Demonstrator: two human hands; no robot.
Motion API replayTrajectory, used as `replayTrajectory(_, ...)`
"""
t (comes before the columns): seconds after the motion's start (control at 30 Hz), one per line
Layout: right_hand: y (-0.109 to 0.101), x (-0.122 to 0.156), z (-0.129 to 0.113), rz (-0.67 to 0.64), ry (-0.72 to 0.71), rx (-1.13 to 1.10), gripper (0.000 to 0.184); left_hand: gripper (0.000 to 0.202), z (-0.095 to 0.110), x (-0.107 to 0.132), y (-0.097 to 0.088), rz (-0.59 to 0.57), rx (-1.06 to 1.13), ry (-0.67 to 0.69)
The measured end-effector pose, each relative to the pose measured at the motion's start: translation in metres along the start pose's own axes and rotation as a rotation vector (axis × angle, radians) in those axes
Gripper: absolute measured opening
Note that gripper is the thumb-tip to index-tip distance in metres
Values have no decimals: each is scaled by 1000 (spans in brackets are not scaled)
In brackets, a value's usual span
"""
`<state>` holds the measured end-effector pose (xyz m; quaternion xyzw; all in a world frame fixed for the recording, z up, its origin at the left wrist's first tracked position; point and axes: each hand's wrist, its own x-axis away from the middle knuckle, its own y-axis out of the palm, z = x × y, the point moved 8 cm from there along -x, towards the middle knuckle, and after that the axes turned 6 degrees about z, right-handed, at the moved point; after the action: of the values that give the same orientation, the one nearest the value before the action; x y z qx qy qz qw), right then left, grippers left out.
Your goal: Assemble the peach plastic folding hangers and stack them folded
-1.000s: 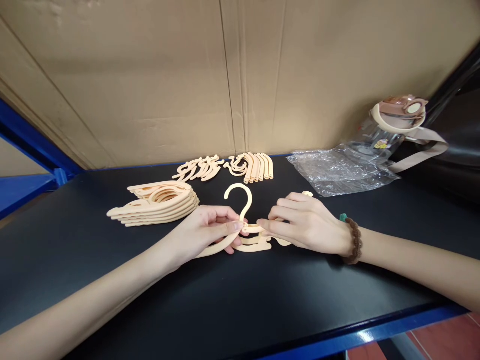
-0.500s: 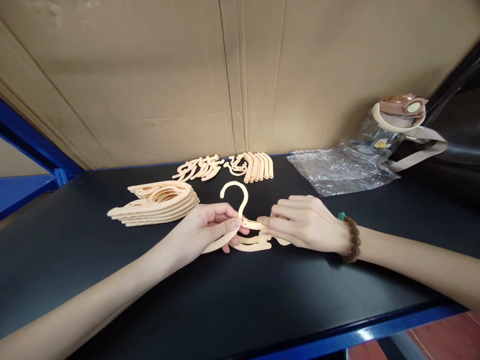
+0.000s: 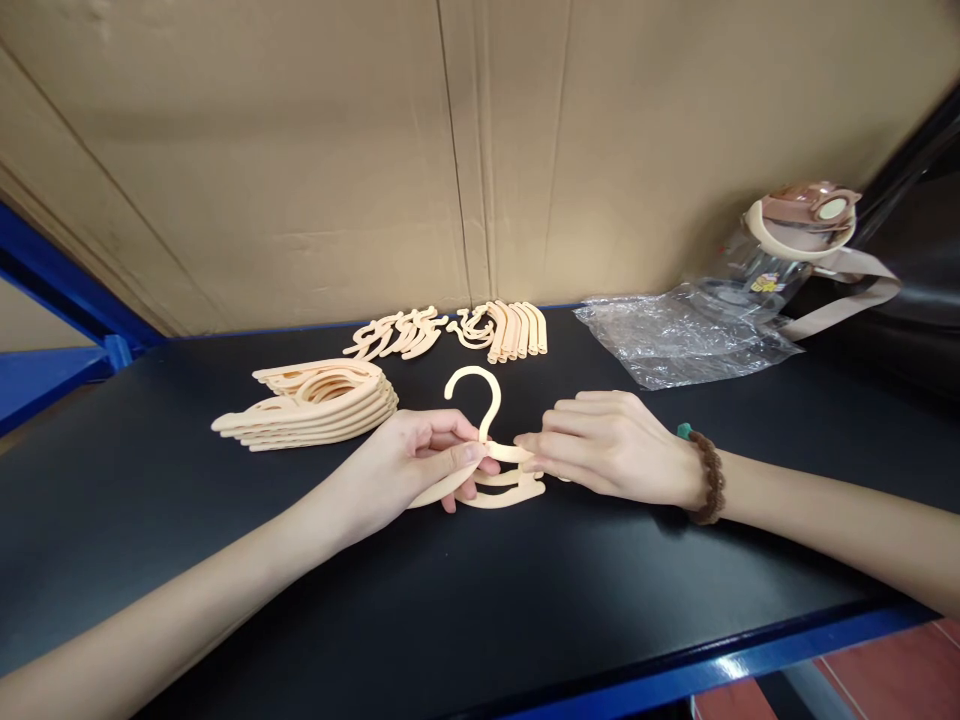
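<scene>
A cream plastic hanger [image 3: 495,408] with its hook upright is held low over the black table. My left hand [image 3: 427,455] pinches it at the joint below the hook, thumb on top and fingers behind. My right hand [image 3: 611,445] is closed over the hanger's right arm, its fingertips pressing near the joint; most of that arm is hidden beneath the hand. Behind and below the joint, a curved cream piece [image 3: 502,497] shows, partly covered by my left fingers; whether it is part of the same hanger I cannot tell.
On the black table [image 3: 450,620], a stack of cream hangers [image 3: 322,415] lies to the left. Several loose hanger arms [image 3: 401,332], hooks [image 3: 471,328] and curved bars [image 3: 521,332] are at the back. A clear plastic bag [image 3: 675,340] and a strapped water bottle [image 3: 784,250] are at right.
The hook has shifted slightly right. At the joint, the hanger's right arm now looks smooth where a slot and round end showed before. Both hands keep their hold.
</scene>
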<state>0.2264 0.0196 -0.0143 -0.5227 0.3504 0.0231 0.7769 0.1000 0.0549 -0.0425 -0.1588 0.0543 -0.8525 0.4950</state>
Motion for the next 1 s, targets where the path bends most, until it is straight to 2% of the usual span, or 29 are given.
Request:
replayTrajectory(0.27,-5,-1,4,41,2,-58,35,26,-2,1,1,-11,-92,43)
replayTrajectory(0.4,-9,-2,8,81,38,-109,29,32,2,4,2,41,-274,105)
replayTrajectory(0.57,-13,-1,8,128,48,-104,22,32,9,6,3,128,-622,199)
replayTrajectory(0.73,-21,-1,11,203,115,-45,17,35,13,7,4,162,-753,276)
replayTrajectory(1.0,-12,1,10,129,91,-135,22,31,16,11,6,215,-854,408)
